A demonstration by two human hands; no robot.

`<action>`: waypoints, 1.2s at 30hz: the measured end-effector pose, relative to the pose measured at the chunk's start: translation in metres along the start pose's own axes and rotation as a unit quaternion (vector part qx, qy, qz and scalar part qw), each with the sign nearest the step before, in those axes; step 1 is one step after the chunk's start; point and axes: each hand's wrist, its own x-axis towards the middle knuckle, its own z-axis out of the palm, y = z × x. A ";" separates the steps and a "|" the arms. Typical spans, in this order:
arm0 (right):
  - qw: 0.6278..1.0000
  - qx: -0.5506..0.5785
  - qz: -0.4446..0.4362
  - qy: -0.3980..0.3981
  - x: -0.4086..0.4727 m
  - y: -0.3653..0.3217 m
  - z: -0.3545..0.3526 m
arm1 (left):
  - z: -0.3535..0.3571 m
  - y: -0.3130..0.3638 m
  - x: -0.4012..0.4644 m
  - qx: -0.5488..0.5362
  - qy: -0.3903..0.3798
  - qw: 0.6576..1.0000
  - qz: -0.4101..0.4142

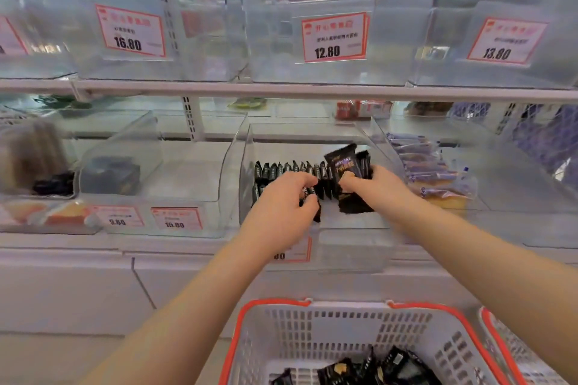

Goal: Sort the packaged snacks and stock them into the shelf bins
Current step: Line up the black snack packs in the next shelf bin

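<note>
— Both hands are in the clear middle bin (244, 147): the left hand (281, 206) curls its fingers round the near black packets (308, 197), the right hand (372, 186) pinches a small bunch of black packets (347, 172) at the row's right end.

— Risk?

— Likely the upright row of packets (287, 170) toppling if the bunch is pushed in crooked. More packets (394, 366) wait in the near basket (240, 337).

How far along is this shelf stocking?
Done: a row of black packets already stands in the middle bin. In hand: the right hand holds another packet at the row's end, while the left hand grips the row. Left: more black packets lie in the basket.
</note>
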 end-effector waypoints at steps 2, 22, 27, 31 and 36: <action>0.990 -0.135 0.017 0.018 0.017 0.006 0.011 | 0.003 -0.009 0.019 0.073 -0.042 0.996 -0.009; 0.880 -0.411 -0.013 -0.238 0.076 0.019 0.027 | 0.063 -0.049 0.117 0.389 -0.271 0.880 0.034; 0.911 -0.368 -0.019 -0.182 0.077 0.025 0.028 | 0.068 -0.050 0.123 0.388 -0.220 0.895 0.018; 0.902 -0.382 -0.006 -0.200 0.076 0.028 0.032 | 0.069 -0.056 0.122 0.359 -0.215 0.908 0.013; 0.896 -0.410 -0.033 -0.167 0.077 0.029 0.036 | 0.070 -0.061 0.123 0.320 -0.226 0.920 0.003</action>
